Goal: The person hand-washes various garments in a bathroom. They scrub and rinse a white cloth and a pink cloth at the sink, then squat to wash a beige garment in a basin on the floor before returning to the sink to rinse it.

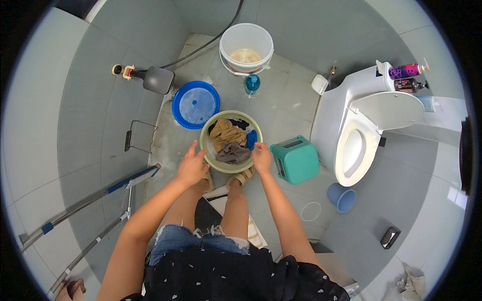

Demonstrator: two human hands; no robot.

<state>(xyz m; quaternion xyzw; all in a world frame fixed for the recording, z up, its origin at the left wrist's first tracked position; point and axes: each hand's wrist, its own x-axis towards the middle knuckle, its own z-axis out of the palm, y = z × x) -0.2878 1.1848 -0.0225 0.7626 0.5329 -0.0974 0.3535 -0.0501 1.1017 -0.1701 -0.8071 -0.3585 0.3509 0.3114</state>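
A pale green basin (213,164) holds wet-looking clothes: a tan garment (228,133), a grey-brown cloth (233,153), a blue piece (251,139) and dark cloth behind them. My left hand (192,166) is at its left rim, fingers spread, thumb close to the edge. Across from it my right hand (261,158) closes on the right rim, with thumb and fingertips at the edge. The basin sits just in front of my sandals (243,177), partly covering them.
Beyond stand a blue basin (215,111), a white bucket (227,47) and a teal bottle (252,84). A green stool (301,168), a toilet (346,173) and a small blue bin (346,199) are on the right. Mop poles (83,209) lean at the left wall.
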